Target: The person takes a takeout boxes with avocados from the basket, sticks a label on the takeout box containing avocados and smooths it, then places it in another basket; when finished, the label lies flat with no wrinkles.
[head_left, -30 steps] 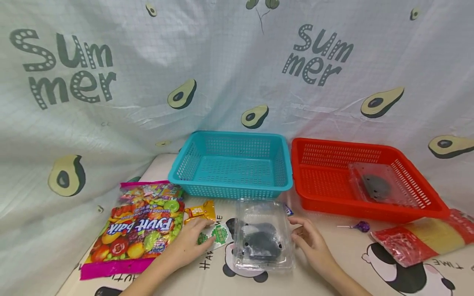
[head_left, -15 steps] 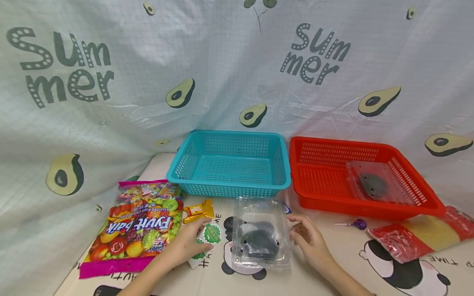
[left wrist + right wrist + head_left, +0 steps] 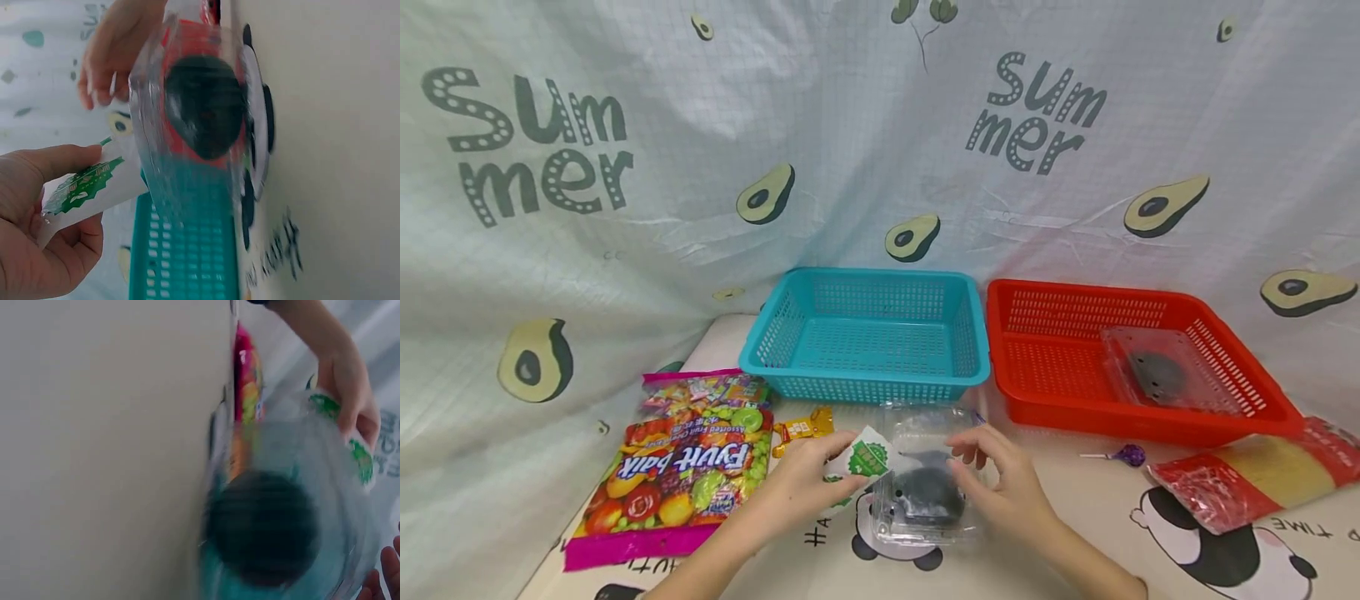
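Observation:
My left hand (image 3: pixel 801 483) pinches a small white packet with green printing (image 3: pixel 869 457) between thumb and fingers. It holds the packet above the table, at the left side of a clear plastic box (image 3: pixel 917 423). A dark rounded shape (image 3: pixel 928 493) shows in or on the box; what it is cannot be told. My right hand (image 3: pixel 1011 483) is over the box's right side, fingers loosely bent, with nothing in its grasp. In the left wrist view, the packet (image 3: pixel 87 187) sits between thumb and fingers, and the box (image 3: pixel 147 106) stands apart from it.
A teal basket (image 3: pixel 865 387) stands behind the box. Right of it, a red basket (image 3: pixel 1060 421) holds another clear box (image 3: pixel 1195 367). A fruit candy bag (image 3: pixel 677 467) and an orange wrapper (image 3: pixel 805 425) lie left; a lollipop (image 3: pixel 1129 455) and a red-and-yellow packet (image 3: pixel 1262 479) lie right.
My left hand has lifted the white packet and brought it right, to the box's left side. My right hand has moved left from beside the box to over it.

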### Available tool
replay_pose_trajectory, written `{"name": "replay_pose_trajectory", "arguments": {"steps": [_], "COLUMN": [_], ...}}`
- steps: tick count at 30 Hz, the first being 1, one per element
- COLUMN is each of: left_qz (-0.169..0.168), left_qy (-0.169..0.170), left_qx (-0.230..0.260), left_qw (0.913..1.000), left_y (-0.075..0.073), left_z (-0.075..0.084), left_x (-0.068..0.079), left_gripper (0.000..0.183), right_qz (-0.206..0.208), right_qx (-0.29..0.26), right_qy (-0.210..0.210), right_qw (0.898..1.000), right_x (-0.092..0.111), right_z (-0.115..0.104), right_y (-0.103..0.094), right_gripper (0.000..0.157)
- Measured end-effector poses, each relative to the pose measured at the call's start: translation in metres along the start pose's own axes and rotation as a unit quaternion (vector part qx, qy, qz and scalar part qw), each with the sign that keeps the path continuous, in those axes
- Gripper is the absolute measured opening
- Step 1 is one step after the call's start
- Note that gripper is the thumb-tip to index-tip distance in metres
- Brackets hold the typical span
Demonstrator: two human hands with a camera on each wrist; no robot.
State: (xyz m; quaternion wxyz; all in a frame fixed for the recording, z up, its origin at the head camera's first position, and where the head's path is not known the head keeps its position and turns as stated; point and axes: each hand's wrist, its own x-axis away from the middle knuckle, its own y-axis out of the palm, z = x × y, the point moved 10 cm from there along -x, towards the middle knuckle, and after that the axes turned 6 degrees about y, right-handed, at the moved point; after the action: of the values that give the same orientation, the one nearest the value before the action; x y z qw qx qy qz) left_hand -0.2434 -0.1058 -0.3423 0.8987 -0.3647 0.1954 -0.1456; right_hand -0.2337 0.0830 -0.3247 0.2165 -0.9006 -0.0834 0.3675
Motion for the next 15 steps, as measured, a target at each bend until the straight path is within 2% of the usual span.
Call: {"name": "replay_pose_trajectory", "arguments": {"steps": [4,7,11,15], "left_qz": [-0.031,-0.039,-0.041,-0.041], "left_qy": [0.05,0.071,0.08,0.063], "left_qx": [0.012,0.001,-0.003,0.011], "left_qw": [0.9982,0.9967,0.9959,0.9971], "left_y": [0.013,0.018,0.02,0.018], "left_z": [0.024,0.034,0.038,0.03], "left_x": [-0.007,-0.011,-0.013,-0.013], "left_gripper": [0.018,0.013,0.01,0.014], "right_qz": [-0.01,-0.015,-0.022,-0.032], "right_qx": [0.006,0.013,0.021,0.022], "right_qy": [-0.054,-0.06,-0.047,-0.001], "right_qw": [0.998,0.998,0.998,0.999], "right_x": [-0.01,-0.015,-0.018,-0.017], "right_z": [-0.026,-0.033,-0.028,-0.013], "right_y": [0.012,0.018,0.021,0.021], "right_gripper": [0.027,0.026,0.019,0.013]}}
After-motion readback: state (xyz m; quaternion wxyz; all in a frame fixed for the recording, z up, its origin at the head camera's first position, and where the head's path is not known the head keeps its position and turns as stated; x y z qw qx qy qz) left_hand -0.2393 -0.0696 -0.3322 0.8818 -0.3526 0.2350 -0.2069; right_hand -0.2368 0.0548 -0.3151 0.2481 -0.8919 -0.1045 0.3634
